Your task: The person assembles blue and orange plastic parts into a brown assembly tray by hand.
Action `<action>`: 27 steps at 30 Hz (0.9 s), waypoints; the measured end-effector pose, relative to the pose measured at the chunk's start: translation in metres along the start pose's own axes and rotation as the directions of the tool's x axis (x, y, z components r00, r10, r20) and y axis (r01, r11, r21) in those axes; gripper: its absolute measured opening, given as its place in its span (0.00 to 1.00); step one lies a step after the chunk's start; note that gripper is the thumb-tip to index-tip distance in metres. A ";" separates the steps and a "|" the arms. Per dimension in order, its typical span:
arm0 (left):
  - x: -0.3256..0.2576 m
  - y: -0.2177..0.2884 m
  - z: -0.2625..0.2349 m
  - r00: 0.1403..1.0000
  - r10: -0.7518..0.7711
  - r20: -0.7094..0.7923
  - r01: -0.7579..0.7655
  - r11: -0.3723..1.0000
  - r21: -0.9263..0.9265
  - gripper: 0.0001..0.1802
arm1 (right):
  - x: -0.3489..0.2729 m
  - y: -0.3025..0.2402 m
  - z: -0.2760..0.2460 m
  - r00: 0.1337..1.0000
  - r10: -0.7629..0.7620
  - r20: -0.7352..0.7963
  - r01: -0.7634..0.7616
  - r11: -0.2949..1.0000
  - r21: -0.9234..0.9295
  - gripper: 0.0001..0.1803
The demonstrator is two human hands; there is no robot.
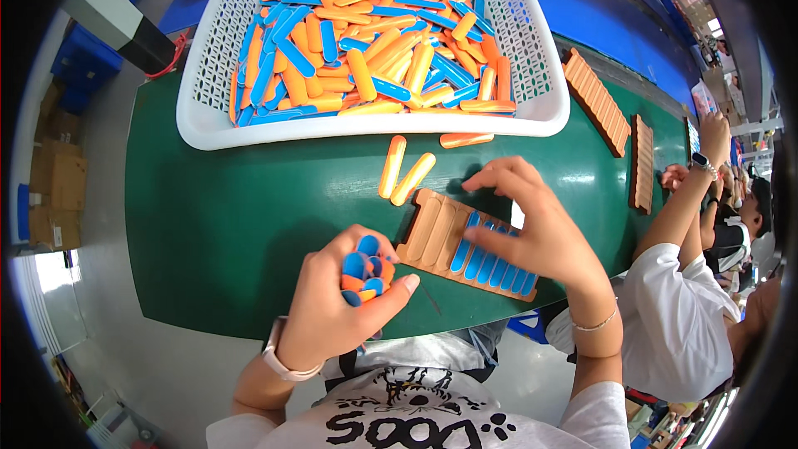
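Observation:
A bunch of blue and orange round-ended strips is wrapped in my left hand, their ends showing between fingers and thumb. Just right of it lies a brown slotted tray on the green table. Blue strips fill the slots on its right side; those at its left are bare. Over the tray's far right part hovers my right hand, thumb and fingers apart, with nothing visible between them. Its thumb tip is at the leftmost blue strip, touching or just above; I cannot tell which. The hand covers some slots.
A white perforated basket heaped with orange and blue strips stands at the back. Two loose orange strips and another lie before it. Two more brown slotted trays are at the right, near a co-worker's arms.

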State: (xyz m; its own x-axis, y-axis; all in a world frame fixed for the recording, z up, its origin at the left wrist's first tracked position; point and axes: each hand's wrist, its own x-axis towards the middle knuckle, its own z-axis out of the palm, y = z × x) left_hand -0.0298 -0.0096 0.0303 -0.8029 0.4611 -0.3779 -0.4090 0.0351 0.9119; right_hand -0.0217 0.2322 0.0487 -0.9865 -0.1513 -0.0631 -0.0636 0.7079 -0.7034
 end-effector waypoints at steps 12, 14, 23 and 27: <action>0.068 0.017 0.002 0.953 0.288 0.096 -0.187 0.307 0.933 0.24 | 0.029 0.048 0.025 0.914 -0.388 -0.117 0.248 0.765 -0.594 0.12; 0.071 0.015 -0.005 0.950 0.289 0.120 -0.243 0.442 0.863 0.23 | 0.022 0.045 0.019 0.924 -0.354 -0.143 0.210 0.784 -0.584 0.11; 0.080 0.021 0.000 0.912 0.305 0.275 -0.358 0.262 0.896 0.22 | -0.008 0.041 -0.009 0.998 -0.003 0.055 0.016 0.969 -0.246 0.08; 0.081 0.031 0.002 0.955 0.217 0.202 -0.263 0.303 0.916 0.19 | -0.018 0.027 -0.020 0.959 0.260 0.115 -0.257 0.966 -0.037 0.07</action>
State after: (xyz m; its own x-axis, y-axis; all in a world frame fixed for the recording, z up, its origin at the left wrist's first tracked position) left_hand -0.1069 0.0302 0.0283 -0.7678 0.6273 -0.1302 0.4847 0.7017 0.5222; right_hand -0.0084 0.2680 0.0453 -0.9451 -0.0401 -0.3245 0.1870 0.7479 -0.6370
